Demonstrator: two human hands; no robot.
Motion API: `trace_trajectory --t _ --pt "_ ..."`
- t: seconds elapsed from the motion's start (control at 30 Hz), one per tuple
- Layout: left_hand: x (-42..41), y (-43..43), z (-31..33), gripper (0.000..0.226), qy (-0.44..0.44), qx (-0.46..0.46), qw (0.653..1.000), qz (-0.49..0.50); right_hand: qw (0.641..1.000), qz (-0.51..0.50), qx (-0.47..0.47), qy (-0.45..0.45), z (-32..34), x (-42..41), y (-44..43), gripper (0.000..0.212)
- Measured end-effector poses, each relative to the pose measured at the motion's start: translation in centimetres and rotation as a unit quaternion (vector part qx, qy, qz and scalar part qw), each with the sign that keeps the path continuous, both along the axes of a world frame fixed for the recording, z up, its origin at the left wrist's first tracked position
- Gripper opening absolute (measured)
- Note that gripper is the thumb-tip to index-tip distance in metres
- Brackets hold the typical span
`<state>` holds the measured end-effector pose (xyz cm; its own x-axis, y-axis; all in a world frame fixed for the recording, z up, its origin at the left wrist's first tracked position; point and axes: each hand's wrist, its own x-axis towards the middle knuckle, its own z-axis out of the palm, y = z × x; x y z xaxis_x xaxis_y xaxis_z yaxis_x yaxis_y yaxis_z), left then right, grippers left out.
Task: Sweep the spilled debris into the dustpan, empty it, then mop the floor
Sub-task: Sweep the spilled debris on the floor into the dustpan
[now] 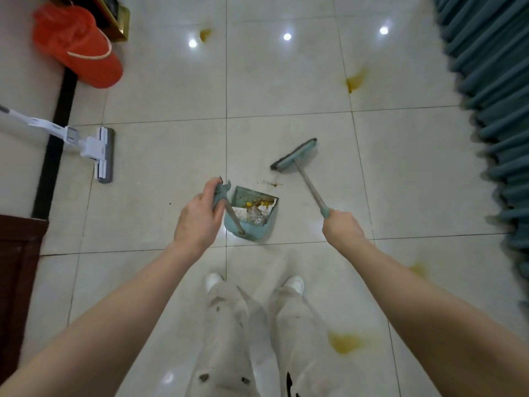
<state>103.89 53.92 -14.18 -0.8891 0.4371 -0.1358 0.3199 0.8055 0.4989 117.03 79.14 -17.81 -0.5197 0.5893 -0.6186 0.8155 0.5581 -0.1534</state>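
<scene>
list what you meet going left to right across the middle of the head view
white flat mop head → left hand → teal plastic dustpan → head of the teal long-handled broom → right hand → pleated teal curtain

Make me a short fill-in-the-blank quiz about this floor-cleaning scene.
1. The left hand grips the handle of the ____, which holds scraps.
2. The right hand holds a teal ____ by its long handle.
3. The white mop stands untouched on the person's ____ side.
4. The stains on the tiles are ____ in colour.
Missing words: dustpan; broom; left; yellow.
</scene>
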Motion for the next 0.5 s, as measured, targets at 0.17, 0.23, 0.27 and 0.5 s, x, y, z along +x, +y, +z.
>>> trace_trajectory --t 0.17,0.23,0.27,0.5 --pt "0.7 -0.2 0.0 0.039 -0.002 0.004 1.0 0.012 0.999 -0.015 -0.045 -0.002 -1.4 2.7 -2.4 0.032" --pt "0.7 -0.3 0.0 0.039 -0.001 0.004 1.0 -0.018 0.999 0.02 -0.043 -0.003 -1.5 4.4 -3.6 0.036" --pt "0.6 -0.3 -0.1 0.04 -0.001 0.0 0.999 -0.035 0.998 0.035 -0.044 -0.013 -1.4 5.3 -4.2 0.038" --pt "0.0 1.0 0.2 0.04 0.0 -0.022 0.999 -0.034 0.991 0.122 -0.015 -0.061 1.4 10.4 -6.7 0.039"
